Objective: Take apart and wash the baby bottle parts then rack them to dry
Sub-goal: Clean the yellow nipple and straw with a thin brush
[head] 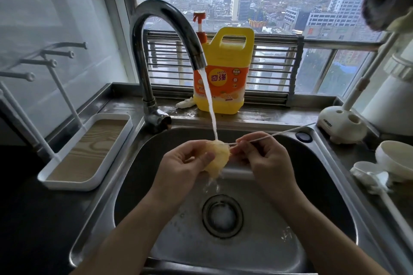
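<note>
Steel sink [312, 185], tap [143, 51] running: my left hand [178, 167] pinches a wet yellowish part [218, 158], right hand [266, 158] a thin white rod [286, 133]; slick, it may slip toward the drain [222, 215].

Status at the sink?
Left hand grips yellowish part under tap stream. Right hand pinches thin rod, tip at the part. Nothing blocks the hands.

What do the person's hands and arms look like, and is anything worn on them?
The left hand and the right hand are bare: no gloves, rings or watch show. The left forearm and the right forearm are bare too, with no sleeve in view down to the picture's bottom edge.
</note>
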